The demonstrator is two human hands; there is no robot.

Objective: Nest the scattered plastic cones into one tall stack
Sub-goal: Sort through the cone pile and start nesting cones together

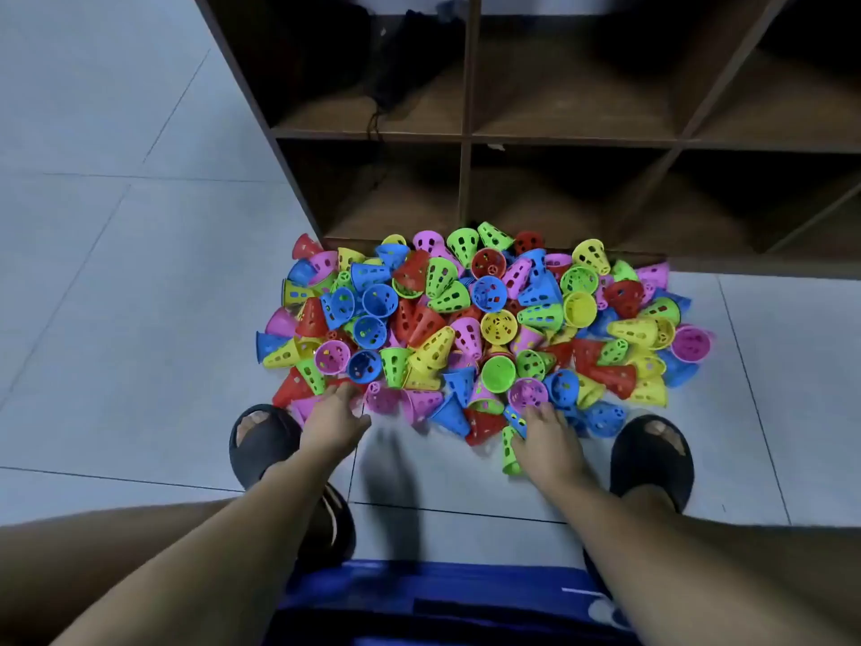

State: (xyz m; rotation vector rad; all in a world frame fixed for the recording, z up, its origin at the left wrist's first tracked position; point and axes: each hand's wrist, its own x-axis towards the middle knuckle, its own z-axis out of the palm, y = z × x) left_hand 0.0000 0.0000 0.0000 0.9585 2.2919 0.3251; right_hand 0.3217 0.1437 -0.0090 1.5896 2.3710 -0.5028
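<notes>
Grey tiled floor (116, 272), with a dark brown wooden cubby shelf (470, 137) at the back. A dark cloth with a dangling cord (391, 72) sits in its upper left compartment.

The pile of perforated plastic cones (466, 319) in red, blue, green, yellow and pink lies on the floor, hard against the foot of the shelf. It's loose and jumbled, with cones on their sides, mouth-up and tip-up.

Your left hand (333, 419) is at the pile's near left edge. Its fingers are stretched out straight with the thumb splayed, tips touching the pink and red cones there, not curled round any.

Your right hand (550, 442) is at the near edge, right of centre, fingers spread over a blue cone and a pink one. The tips are partly hidden.

A lime green perforated cone (510, 452) lies on its side against the thumb side of that hand. I can't tell if you're pinching it or it's only touching.

Your black slide sandals flank the hands, the left one (261, 440) touching the pile and the right one (652, 454) just beside it. Blue shorts (442, 599) show at the bottom edge.
</notes>
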